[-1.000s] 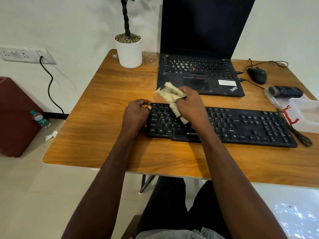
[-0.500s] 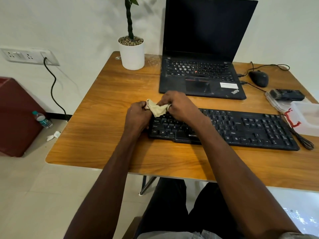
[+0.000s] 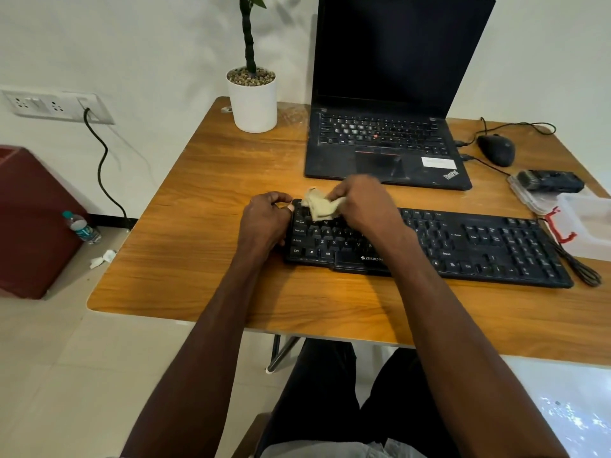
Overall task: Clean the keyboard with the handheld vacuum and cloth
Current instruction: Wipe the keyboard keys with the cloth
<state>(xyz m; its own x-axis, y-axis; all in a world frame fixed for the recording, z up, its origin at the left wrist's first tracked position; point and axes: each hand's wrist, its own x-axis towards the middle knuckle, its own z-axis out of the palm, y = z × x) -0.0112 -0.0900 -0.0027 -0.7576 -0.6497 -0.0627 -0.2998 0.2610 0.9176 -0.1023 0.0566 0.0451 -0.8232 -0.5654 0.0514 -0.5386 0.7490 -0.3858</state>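
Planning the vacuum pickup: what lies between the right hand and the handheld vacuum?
In the head view, only bare desk and the keyboard top edge lie between the right hand and handheld vacuum.

I read "ZEBRONI", rest hidden, on keyboard (image 3: 463, 246) front edge; key legends Ctrl, Alt, Caps Lock. "ThinkPad" on laptop (image 3: 390, 150) palmrest.
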